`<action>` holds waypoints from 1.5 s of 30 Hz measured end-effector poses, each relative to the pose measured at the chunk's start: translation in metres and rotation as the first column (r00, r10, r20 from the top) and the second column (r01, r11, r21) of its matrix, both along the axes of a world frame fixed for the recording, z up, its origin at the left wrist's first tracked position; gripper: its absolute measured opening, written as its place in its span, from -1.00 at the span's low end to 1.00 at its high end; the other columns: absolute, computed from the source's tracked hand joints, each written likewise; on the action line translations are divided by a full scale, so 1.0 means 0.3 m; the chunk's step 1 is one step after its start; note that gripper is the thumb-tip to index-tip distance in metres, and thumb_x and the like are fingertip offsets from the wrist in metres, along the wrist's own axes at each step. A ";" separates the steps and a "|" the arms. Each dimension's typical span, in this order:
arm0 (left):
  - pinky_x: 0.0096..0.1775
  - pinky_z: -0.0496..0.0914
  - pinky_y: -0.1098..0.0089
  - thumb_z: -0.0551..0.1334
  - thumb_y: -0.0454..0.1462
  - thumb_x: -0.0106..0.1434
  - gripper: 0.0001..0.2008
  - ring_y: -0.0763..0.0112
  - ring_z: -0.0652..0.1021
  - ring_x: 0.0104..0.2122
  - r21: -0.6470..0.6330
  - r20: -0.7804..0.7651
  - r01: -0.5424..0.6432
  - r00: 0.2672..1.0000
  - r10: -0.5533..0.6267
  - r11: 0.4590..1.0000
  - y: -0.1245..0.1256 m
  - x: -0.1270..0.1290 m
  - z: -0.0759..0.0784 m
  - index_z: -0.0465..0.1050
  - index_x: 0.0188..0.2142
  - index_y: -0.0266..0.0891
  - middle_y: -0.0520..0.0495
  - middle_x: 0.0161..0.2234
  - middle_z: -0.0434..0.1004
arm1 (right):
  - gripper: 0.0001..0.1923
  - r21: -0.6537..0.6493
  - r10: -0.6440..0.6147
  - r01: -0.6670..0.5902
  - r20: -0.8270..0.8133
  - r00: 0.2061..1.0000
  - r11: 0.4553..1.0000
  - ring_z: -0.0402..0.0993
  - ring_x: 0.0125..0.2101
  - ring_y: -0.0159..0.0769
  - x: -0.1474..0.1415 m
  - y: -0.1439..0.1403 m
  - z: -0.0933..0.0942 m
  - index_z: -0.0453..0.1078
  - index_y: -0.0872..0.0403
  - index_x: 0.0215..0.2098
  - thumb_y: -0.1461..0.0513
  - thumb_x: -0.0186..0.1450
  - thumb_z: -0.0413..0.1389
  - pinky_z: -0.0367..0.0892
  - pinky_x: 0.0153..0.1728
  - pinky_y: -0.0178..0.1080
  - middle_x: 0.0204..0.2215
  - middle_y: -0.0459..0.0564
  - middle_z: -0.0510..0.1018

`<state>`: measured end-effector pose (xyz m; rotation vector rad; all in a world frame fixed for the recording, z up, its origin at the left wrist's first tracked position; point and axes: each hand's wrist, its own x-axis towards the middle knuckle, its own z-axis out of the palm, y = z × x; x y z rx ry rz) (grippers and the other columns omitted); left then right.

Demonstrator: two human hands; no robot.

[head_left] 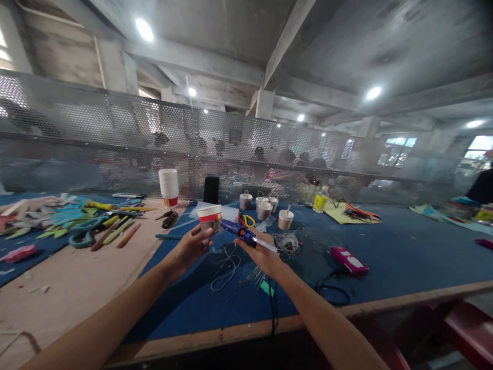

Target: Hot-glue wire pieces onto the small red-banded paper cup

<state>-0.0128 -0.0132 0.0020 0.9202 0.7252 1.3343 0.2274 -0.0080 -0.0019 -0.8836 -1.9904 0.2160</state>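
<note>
My left hand [194,246] is closed around a small paper cup [210,214] with a white rim and a red band; its lower part is greyish, as if wrapped in cord. In my right hand [262,252] is a blue hot glue gun [239,230], a clear glue stick [268,246] poking from its back end. The gun's nozzle points left and meets or nearly meets the cup's side. Below the hands, loops of grey cord [230,272] lie on the blue table mat, and a coil of cord [288,243] rests just right of my right hand.
Several cord-wrapped cups [264,209] with handles stand at the back, near a cup with a stick [285,219]. A stack of paper cups [168,186] is back left. Scissors [81,231] and foam pieces crowd the left. A magenta box [349,260] lies right.
</note>
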 end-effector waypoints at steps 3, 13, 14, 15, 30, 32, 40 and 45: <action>-0.45 0.44 0.54 0.48 -0.35 0.10 -0.66 0.56 0.51 -0.52 -0.002 0.010 -0.001 1.000 0.001 1.000 -0.001 0.001 0.004 0.60 -0.10 -0.25 -0.06 -0.26 0.60 | -0.62 -0.012 -0.003 0.003 0.004 1.000 1.000 0.46 -0.48 -0.27 0.002 0.005 -0.003 0.48 0.04 -0.25 -0.09 0.37 0.14 0.28 -0.43 -0.31 -0.49 -0.08 0.53; -0.45 0.45 0.55 0.51 -0.34 0.08 -0.63 0.56 0.54 -0.50 -0.004 0.015 0.017 1.000 -0.017 1.000 -0.007 -0.002 0.007 0.59 -0.10 -0.25 -0.03 -0.28 0.62 | -0.63 -0.049 -0.010 0.010 -0.005 1.000 0.999 0.46 -0.48 -0.27 0.003 0.001 0.005 0.50 0.04 -0.26 -0.08 0.39 0.11 0.28 -0.41 -0.30 -0.48 -0.07 0.56; -0.44 0.45 0.55 0.51 -0.33 0.08 -0.63 0.56 0.54 -0.50 -0.002 0.016 0.024 1.000 -0.024 1.000 -0.006 -0.003 0.005 0.59 -0.10 -0.25 -0.03 -0.28 0.62 | -0.63 -0.054 -0.013 0.013 -0.001 1.000 0.998 0.46 -0.47 -0.26 0.003 0.003 0.004 0.50 0.04 -0.26 -0.08 0.39 0.11 0.28 -0.42 -0.30 -0.49 -0.07 0.56; -0.44 0.45 0.55 0.51 -0.33 0.07 -0.63 0.55 0.54 -0.50 -0.004 0.017 0.028 0.999 -0.028 1.000 -0.005 -0.004 0.004 0.59 -0.10 -0.25 -0.03 -0.28 0.62 | -0.63 -0.058 -0.018 0.018 0.003 1.000 0.998 0.47 -0.47 -0.25 0.004 0.006 0.002 0.50 0.03 -0.26 -0.08 0.38 0.11 0.28 -0.43 -0.30 -0.49 -0.07 0.56; -0.43 0.42 0.53 0.51 -0.31 0.07 -0.65 0.54 0.53 -0.49 -0.004 0.024 0.032 0.999 -0.032 0.999 -0.012 -0.002 0.012 0.60 -0.12 -0.25 -0.02 -0.31 0.61 | -0.66 -0.050 -0.006 0.004 -0.042 0.999 0.999 0.52 -0.43 -0.20 0.005 0.013 -0.001 0.55 0.02 -0.23 -0.06 0.36 0.15 0.31 -0.42 -0.29 -0.46 -0.05 0.61; -0.43 0.42 0.53 0.50 -0.31 0.09 -0.65 0.53 0.54 -0.49 0.006 0.022 0.039 0.999 -0.039 0.999 -0.009 -0.006 0.007 0.60 -0.11 -0.25 -0.03 -0.29 0.61 | -0.65 -0.053 -0.014 0.011 -0.049 0.999 0.999 0.51 -0.44 -0.20 0.006 0.017 -0.006 0.54 0.03 -0.21 -0.07 0.36 0.16 0.33 -0.40 -0.28 -0.45 -0.05 0.62; -0.40 0.44 0.48 0.50 -0.32 0.08 -0.75 0.47 0.54 -0.48 0.008 0.033 0.034 0.999 -0.034 0.999 -0.017 -0.001 0.016 0.61 -0.22 -0.18 -0.02 -0.35 0.60 | -0.65 -0.086 0.010 -0.019 -0.104 0.995 0.996 0.55 -0.40 -0.16 0.001 0.020 -0.005 0.53 0.03 -0.16 -0.06 0.36 0.15 0.39 -0.33 -0.22 -0.40 -0.02 0.64; -0.41 0.43 0.48 0.50 -0.34 0.07 -0.72 0.47 0.55 -0.48 -0.006 0.052 0.034 0.998 -0.034 0.999 -0.015 -0.002 0.013 0.60 -0.20 -0.21 -0.04 -0.35 0.61 | -0.62 -0.053 0.003 -0.009 -0.117 0.993 0.999 0.54 -0.40 -0.15 0.000 0.030 -0.010 0.53 0.04 -0.15 -0.07 0.35 0.16 0.41 -0.31 -0.20 -0.38 0.00 0.64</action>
